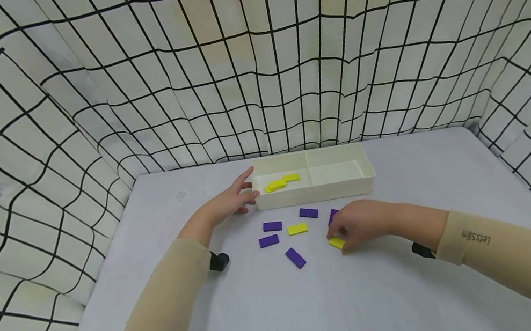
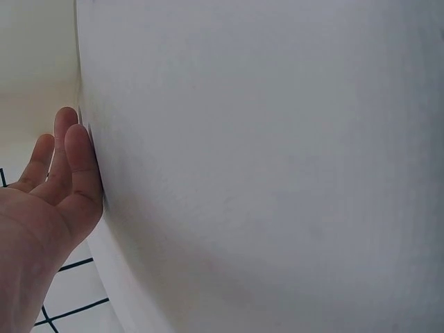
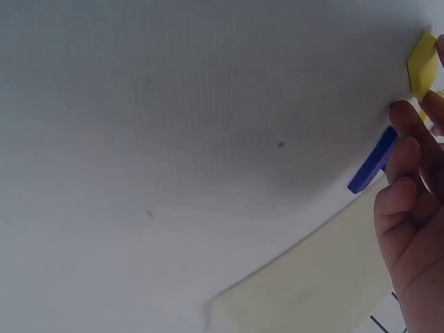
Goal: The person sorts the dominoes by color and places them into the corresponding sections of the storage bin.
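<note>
My right hand (image 1: 366, 223) is low over the table, its thumb and index finger at the two ends of a yellow block (image 1: 336, 242), which they pinch. In the right wrist view this yellow block (image 3: 422, 66) shows at the right edge; a purple block (image 3: 372, 161) lies beside the curled fingers. At the left end of a white two-compartment box (image 1: 317, 193), my left hand (image 1: 225, 205) touches the wall with its fingers loosely extended. The left wrist view shows that hand (image 2: 52, 187) from the palm side. Yellow blocks (image 1: 276, 185) lie in the box's left compartment.
Between the hands lie another yellow block (image 1: 297, 229) and several purple blocks, among them one near the front (image 1: 296, 258) and one close to the box (image 1: 308, 213). A white table (image 1: 271, 316) carries everything. Black netting (image 1: 265, 74) over pale walls encloses the back and sides.
</note>
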Tool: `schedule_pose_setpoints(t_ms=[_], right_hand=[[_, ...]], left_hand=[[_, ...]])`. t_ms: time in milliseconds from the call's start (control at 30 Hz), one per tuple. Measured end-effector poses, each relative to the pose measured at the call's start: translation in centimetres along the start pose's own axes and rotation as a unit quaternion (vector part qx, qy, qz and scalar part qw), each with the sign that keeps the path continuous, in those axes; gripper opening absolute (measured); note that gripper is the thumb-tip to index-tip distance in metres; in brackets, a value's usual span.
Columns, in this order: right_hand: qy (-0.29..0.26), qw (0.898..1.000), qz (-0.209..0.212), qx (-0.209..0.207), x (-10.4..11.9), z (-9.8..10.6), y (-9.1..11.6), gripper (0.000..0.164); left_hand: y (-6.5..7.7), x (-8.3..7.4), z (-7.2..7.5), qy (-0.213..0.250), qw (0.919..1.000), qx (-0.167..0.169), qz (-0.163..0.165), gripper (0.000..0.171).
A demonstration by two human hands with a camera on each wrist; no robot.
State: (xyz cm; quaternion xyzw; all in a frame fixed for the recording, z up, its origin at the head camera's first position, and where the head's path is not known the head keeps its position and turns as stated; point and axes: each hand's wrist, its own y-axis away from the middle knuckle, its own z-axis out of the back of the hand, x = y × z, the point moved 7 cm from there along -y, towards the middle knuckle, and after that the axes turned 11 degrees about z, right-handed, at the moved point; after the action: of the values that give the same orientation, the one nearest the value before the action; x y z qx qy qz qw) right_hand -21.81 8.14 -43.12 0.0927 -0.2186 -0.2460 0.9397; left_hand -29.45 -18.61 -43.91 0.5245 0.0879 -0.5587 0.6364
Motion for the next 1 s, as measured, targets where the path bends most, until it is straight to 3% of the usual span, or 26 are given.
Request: schedule_pose_setpoints(t_ms=[467,1000], right_hand=[[0.004,1.0,0.008,0.01,0.14,-0.33,0.11,0.033],[0.054,0.998,0.044,-0.01,0.81,0.38,0.63,0.032]], left_hand=[[-0.23,0.02,-0.07,-0.007,1.0,0.0,0.0,0.079],[-0.19,-0.07,-0.09,-0.01,0.9999,0.001,-0.004,0.078]])
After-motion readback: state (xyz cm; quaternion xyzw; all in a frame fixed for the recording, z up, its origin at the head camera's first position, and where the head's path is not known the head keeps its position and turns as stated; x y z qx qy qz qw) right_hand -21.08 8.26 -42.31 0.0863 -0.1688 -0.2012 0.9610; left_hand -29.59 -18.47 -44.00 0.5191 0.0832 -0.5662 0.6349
